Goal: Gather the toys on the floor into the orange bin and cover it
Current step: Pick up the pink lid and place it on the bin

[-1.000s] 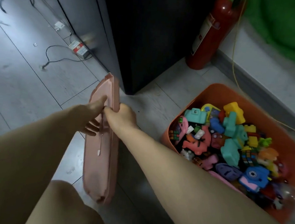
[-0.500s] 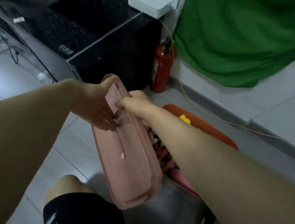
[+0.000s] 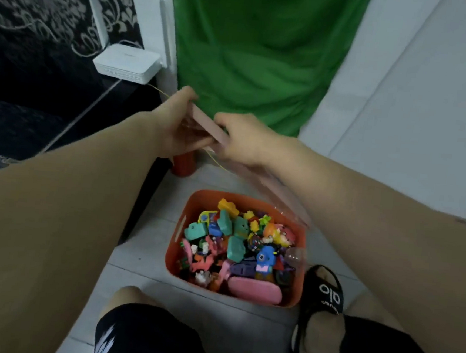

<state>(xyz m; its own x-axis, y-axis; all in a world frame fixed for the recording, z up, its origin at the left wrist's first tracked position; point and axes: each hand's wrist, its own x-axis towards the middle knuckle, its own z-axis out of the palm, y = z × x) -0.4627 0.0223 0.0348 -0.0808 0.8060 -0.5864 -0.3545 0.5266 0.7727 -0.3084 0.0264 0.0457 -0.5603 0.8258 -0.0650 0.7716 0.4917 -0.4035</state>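
- While both hands grip it, left hand (image 3: 174,126) and right hand (image 3: 243,140) hold the flat pink plastic lid (image 3: 208,125) edge-on.
- Below that grip, the orange plastic bin (image 3: 173,252) of colourful toys (image 3: 237,244) sits uncovered.

Flat pink plastic lid (image 3: 206,124), earlier low beside orange plastic bin (image 3: 176,251), near floor, now raised high above bin's far rim, edge-on and blurred. Left hand (image 3: 174,126) and right hand (image 3: 243,140), both gripping lid, up from floor level beside bin to well above it. Bin, half hidden behind lid and forearm half a second ago, now fully exposed between forearms, colourful plastic toys (image 3: 237,241) inside visible again. Black slipper (image 3: 319,319) on foot now showing just right of bin.
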